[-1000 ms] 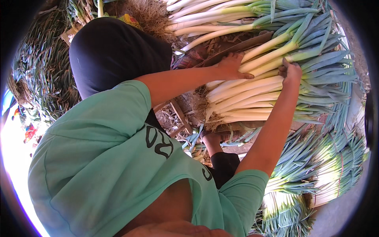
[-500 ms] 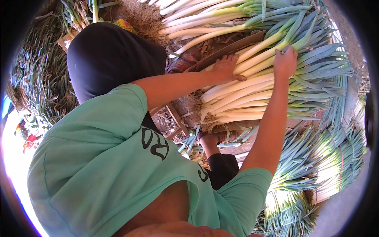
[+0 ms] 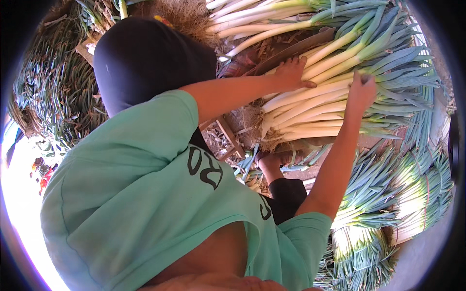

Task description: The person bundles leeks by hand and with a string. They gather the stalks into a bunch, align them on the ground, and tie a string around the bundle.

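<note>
A broad layer of long green onions [image 3: 310, 104] lies in front of me, white stalks and roots to the left, bluish-green leaves to the right. My left hand [image 3: 291, 75] rests palm down on the stalks, its fingers spread. Farther right, where the white turns to green, my right hand [image 3: 364, 89] is closed, with its fingers curled down and its thumb up. What lies inside those fingers is hidden. A dark, flat strip [image 3: 296, 52] runs behind the layer, next to my left hand.
More green onions [image 3: 262, 22] lie at the far side. Tied bundles [image 3: 361, 254] stand at the lower right. A large heap of drying, thin-leaved plants [image 3: 53, 87] fills the left. My dark-clothed knee [image 3: 150, 60] and a wooden frame [image 3: 229, 137] are beside the stalks.
My right hand has come away from the stalk neck it was gripping and moved nearer to me across the layer. My left hand stays on the stalks. The whole view has shifted slightly.
</note>
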`<state>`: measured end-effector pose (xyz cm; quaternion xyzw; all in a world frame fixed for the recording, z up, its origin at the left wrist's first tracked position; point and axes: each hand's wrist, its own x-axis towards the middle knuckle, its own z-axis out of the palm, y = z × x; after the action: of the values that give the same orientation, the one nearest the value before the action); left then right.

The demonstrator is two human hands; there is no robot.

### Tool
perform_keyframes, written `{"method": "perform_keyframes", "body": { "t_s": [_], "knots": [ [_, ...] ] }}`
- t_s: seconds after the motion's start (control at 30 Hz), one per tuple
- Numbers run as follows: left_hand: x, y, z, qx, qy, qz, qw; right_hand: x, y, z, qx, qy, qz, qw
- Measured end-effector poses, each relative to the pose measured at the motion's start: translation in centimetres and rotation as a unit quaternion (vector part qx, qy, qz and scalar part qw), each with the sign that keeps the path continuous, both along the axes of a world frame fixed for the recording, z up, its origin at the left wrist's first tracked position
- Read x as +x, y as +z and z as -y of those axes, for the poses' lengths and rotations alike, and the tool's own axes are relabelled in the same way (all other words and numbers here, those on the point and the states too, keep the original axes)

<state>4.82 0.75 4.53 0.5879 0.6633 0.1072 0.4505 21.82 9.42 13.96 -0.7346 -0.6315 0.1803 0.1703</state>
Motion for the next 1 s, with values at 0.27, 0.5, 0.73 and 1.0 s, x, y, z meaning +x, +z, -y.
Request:
{"method": "perform_keyframes", "body": {
  "t_s": [0.27,0.5,0.73,1.0],
  "knots": [
    [0.3,0.1,-0.1,-0.003,-0.003,0.015,1.000,0.5,-5.8,10.0,-0.153,-0.040,-0.044,0.986],
    [0.9,-0.6,-0.1,-0.014,-0.004,0.006,1.000,1.0,-7.7,9.7,-0.171,-0.010,-0.174,0.970],
    [1.9,0.9,0.1,-0.002,-0.058,-0.065,0.996,1.7,-4.1,11.9,-0.185,-0.012,-0.306,0.934],
    [3.3,1.7,0.8,0.022,-0.025,-0.108,0.994,-6.5,1.1,25.1,-0.223,0.222,0.078,0.946]
  ]
}}
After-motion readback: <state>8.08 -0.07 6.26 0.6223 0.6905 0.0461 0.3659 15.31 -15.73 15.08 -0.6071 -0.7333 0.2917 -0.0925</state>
